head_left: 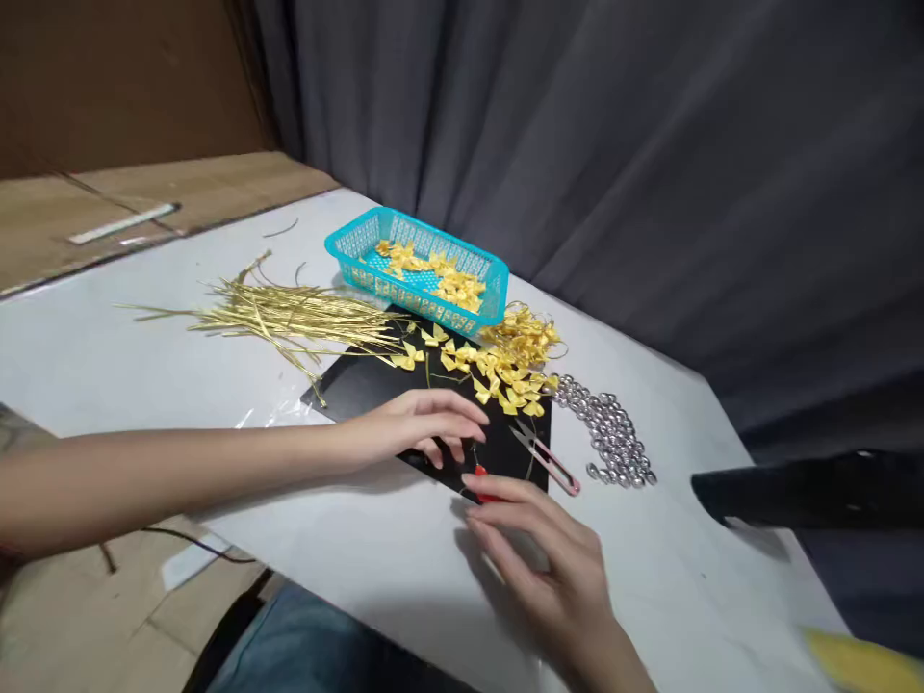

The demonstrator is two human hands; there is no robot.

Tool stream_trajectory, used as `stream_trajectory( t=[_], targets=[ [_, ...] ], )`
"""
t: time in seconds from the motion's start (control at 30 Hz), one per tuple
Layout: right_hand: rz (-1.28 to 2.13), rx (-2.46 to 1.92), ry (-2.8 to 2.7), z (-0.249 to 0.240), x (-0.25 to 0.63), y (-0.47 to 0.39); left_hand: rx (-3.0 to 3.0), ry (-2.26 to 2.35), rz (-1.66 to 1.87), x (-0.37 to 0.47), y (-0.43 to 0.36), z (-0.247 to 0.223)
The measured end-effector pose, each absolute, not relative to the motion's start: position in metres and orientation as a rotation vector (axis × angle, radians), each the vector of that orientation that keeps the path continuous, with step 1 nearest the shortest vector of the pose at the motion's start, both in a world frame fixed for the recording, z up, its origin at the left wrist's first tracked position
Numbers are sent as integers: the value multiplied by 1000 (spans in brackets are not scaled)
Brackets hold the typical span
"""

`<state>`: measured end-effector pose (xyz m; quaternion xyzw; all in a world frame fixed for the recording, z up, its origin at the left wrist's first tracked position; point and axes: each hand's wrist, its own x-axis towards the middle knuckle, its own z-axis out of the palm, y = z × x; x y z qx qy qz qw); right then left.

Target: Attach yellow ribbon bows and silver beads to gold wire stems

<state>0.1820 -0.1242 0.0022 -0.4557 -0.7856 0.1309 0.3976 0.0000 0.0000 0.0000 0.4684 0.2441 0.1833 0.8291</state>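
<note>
My left hand (425,423) is palm-down over the black mat (361,380), its fingers apart and slightly curved, with nothing seen in them. Closer to me, my right hand (549,549) has its fingers stretched out and apart. By its fingertips is a small red object (480,473), partly covered by the index finger; I cannot tell its kind, or whether the finger touches it. Thread snips (545,457) with pinkish handles lie right of my left hand, partly over the mat's edge. Several yellow ribbon bows (498,371) are spread on the mat's far side.
A blue plastic basket (433,310) holds more yellow bows behind the mat. Gold wire-like stems (289,318) lie to the left, a yellow ribbon heap (526,337) beside the basket. Shiny silvery beads (617,438) lie at right, near a black cylindrical object (780,491).
</note>
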Motion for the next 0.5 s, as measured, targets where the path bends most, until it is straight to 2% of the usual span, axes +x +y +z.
stream_trajectory(
  t=[0.13,0.3,0.5],
  targets=[
    [296,-1070,-2097,0,179,-127,998,473,326,6,-5,-13],
    [68,-1078,-2129,0,182,-129,740,518,300,8,-9,-17],
    [3,-1042,-2183,-3,184,-127,929,526,376,8,-11,-17]
  ],
)
